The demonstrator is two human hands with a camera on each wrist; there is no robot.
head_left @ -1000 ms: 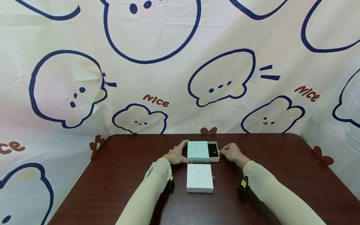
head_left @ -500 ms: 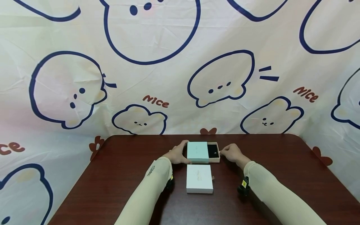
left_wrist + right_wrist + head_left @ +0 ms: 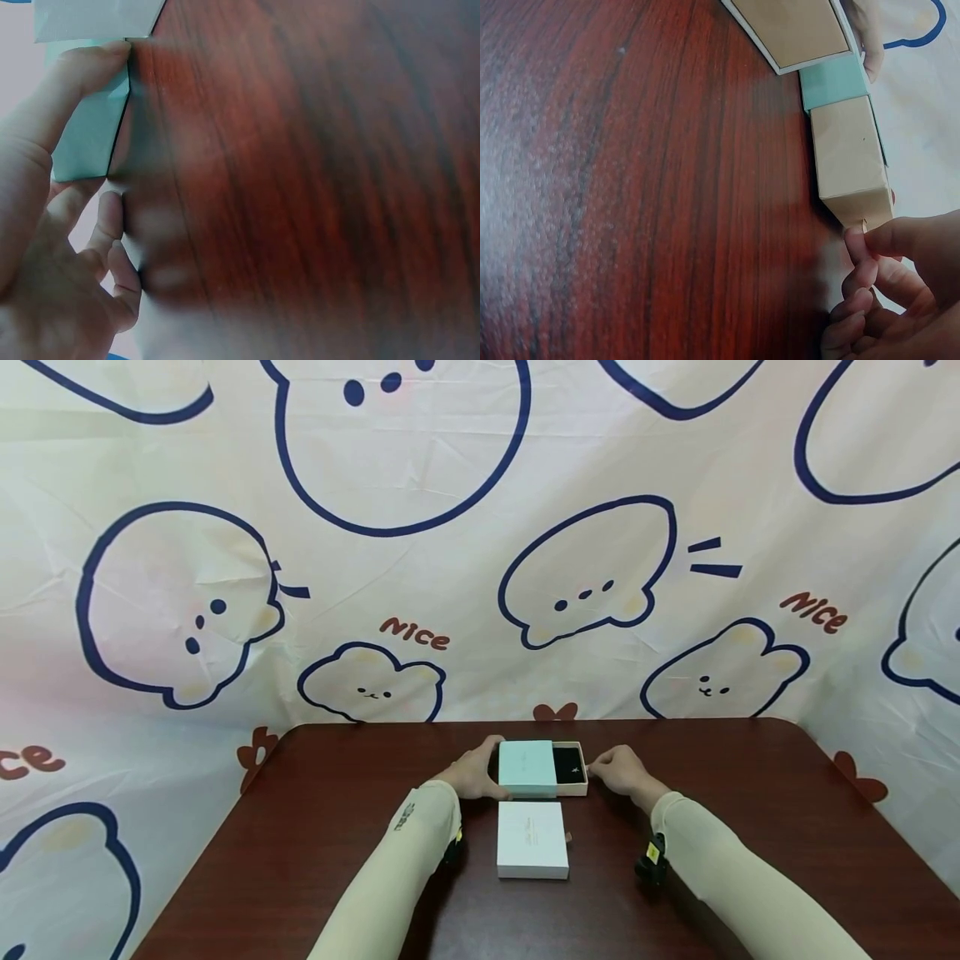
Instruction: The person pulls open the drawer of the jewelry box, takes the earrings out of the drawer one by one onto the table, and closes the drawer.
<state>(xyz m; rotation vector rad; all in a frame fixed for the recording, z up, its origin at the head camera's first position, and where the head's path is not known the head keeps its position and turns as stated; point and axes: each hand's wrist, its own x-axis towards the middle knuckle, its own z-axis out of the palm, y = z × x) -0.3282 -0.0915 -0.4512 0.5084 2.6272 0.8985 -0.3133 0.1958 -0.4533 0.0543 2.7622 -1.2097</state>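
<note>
A mint-green drawer-style jewelry box (image 3: 527,767) lies near the back of the table, its beige drawer (image 3: 847,142) slid partway out to the right. Inside the drawer shows a black insert (image 3: 567,763) bearing a tiny silvery piece, too small to identify. My left hand (image 3: 472,774) holds the sleeve's left end, thumb (image 3: 97,64) on the near side and a finger round the far side; the other fingers curl loosely on the table. At the drawer's right end, my right hand (image 3: 621,771) pinches a small pull tab (image 3: 865,223) between thumb and forefinger.
A closed white box (image 3: 531,839) with faint lettering lies just in front of the mint one, a small tab (image 3: 568,837) at its right side. The dark wooden table (image 3: 337,827) ends at the back against a cartoon-printed cloth (image 3: 465,568).
The view has tilted up slightly, so everything sits a little lower in frame. Both hands keep their hold, and the drawer stands out by about the same amount.
</note>
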